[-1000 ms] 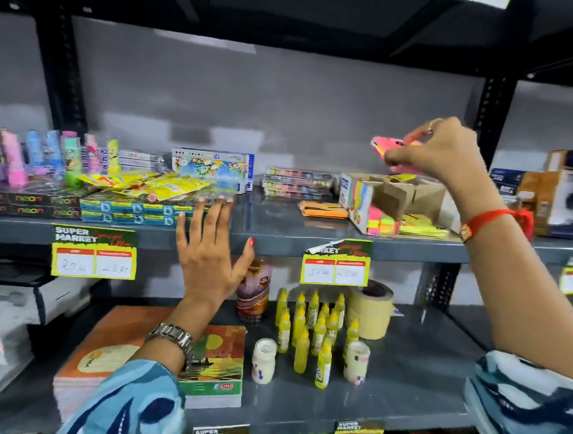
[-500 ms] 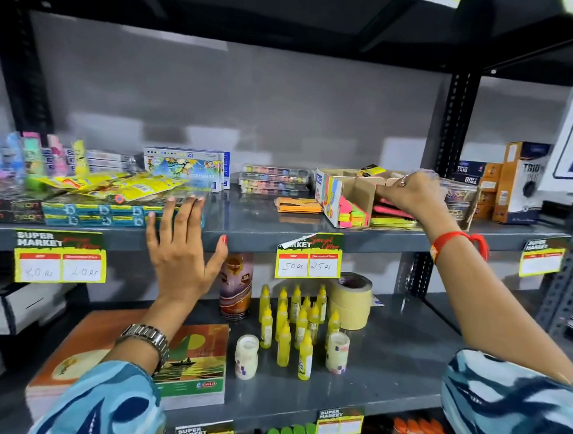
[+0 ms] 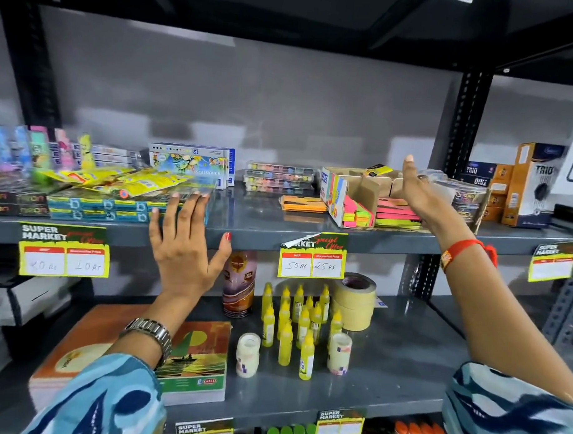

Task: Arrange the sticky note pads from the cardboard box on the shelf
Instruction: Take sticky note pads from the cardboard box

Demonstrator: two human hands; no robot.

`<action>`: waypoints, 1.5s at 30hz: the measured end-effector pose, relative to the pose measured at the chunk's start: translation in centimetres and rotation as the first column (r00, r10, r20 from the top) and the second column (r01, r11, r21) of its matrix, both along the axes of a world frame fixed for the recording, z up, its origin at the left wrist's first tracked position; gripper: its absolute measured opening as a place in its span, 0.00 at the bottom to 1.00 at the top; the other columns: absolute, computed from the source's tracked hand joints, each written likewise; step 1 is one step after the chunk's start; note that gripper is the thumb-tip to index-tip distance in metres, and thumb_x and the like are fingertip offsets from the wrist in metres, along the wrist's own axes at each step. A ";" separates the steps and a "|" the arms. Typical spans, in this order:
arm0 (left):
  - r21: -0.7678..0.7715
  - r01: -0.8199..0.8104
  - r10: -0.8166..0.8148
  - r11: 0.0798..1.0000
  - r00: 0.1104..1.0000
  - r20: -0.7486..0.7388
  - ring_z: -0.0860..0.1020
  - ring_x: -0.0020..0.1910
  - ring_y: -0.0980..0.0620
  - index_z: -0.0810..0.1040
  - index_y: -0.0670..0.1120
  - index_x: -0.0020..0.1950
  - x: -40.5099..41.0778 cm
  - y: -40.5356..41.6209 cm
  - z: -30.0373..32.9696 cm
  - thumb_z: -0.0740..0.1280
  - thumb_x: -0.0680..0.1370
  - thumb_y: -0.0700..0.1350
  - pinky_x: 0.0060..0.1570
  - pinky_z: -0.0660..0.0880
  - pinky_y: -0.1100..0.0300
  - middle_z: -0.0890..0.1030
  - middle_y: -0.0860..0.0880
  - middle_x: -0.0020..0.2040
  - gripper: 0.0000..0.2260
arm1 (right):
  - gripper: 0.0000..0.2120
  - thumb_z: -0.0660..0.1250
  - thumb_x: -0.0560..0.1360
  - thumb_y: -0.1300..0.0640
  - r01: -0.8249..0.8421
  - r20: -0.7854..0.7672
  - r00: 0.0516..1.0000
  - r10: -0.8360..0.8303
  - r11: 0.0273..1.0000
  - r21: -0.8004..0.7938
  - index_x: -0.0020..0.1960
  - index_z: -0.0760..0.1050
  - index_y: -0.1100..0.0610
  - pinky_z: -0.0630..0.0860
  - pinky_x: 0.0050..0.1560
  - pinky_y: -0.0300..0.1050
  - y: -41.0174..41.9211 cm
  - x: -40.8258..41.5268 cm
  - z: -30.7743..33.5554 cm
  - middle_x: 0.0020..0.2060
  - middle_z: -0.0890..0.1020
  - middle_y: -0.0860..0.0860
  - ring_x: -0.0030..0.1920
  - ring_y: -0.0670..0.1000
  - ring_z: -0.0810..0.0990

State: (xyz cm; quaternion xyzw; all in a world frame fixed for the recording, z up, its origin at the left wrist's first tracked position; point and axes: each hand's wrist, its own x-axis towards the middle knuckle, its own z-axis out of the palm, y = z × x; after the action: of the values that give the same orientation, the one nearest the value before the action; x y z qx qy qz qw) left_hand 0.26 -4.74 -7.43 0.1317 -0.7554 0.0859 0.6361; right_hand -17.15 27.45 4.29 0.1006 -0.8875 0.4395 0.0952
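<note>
The sticky note pads point(image 3: 396, 211) sat in a flat pink and green stack on the upper shelf point(image 3: 262, 230), right beside the open cardboard box point(image 3: 351, 193) at roughly 3 o'clock from it. More neon pads poked out of the box's open front, pink on top and green below. A small orange packet point(image 3: 303, 203) lay at the box's 9 o'clock.

The right hand point(image 3: 419, 192) hovered just over that stack, fingers loose and stretched out, index finger pointing up, holding nothing. It had a red thread bracelet point(image 3: 466, 250) on the wrist.

The left hand point(image 3: 187, 242) was way over at 9 o'clock from the box, fingers fanned wide and empty, palm toward the shelf edge, fingertips reaching up in front of the blue packs point(image 3: 97, 207). Couldn't tell if it actually touched them. A metal watch point(image 3: 151, 334) sat on that wrist.

Below the box, at 6 o'clock, hung a yellow price tag point(image 3: 312, 260). On the lower shelf stood yellow glue bottles point(image 3: 294, 321), with masking tape rolls point(image 3: 353, 300) at their 3 o'clock and a notebook stack point(image 3: 195, 363) at their 9 o'clock.
</note>
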 end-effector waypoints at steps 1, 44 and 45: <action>-0.008 -0.004 0.004 1.000 1.000 -0.009 0.65 0.70 0.41 0.69 0.40 0.70 -0.1 0.0 0.0 0.55 0.77 0.57 0.71 0.55 0.44 0.74 0.42 0.66 0.28 | 0.63 0.34 0.51 0.15 -0.002 0.012 1.000 0.002 1.000 -0.022 0.74 0.59 0.52 0.53 0.74 0.60 0.2 -1.5 -0.2 0.75 0.61 0.58 0.74 0.58 0.60; -0.037 0.006 -0.005 0.999 0.999 0.036 0.67 0.69 0.42 0.70 0.41 0.69 0.1 -0.4 0.3 0.51 0.79 0.59 0.69 0.58 0.43 0.75 0.43 0.66 0.28 | 0.26 0.68 0.72 0.46 -0.181 0.025 0.977 0.211 0.764 0.619 0.64 0.70 0.60 0.71 0.59 0.47 -18.5 5.8 2.5 0.64 0.74 0.58 0.63 0.59 0.73; -0.035 0.003 -0.001 0.999 0.999 0.037 0.67 0.69 0.42 0.71 0.41 0.69 0.1 -0.4 0.3 0.51 0.79 0.59 0.70 0.58 0.43 0.75 0.43 0.66 0.28 | 0.27 0.69 0.70 0.44 -0.150 -0.022 0.979 0.201 0.795 0.587 0.62 0.71 0.60 0.72 0.58 0.47 -18.4 6.0 2.2 0.63 0.75 0.59 0.62 0.59 0.74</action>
State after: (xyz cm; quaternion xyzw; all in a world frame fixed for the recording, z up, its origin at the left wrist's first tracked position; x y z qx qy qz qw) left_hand 0.37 -5.17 -7.15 0.1180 -0.7656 0.1010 0.6243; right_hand -11.17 9.03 6.46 0.2249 -0.9613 0.1490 0.0555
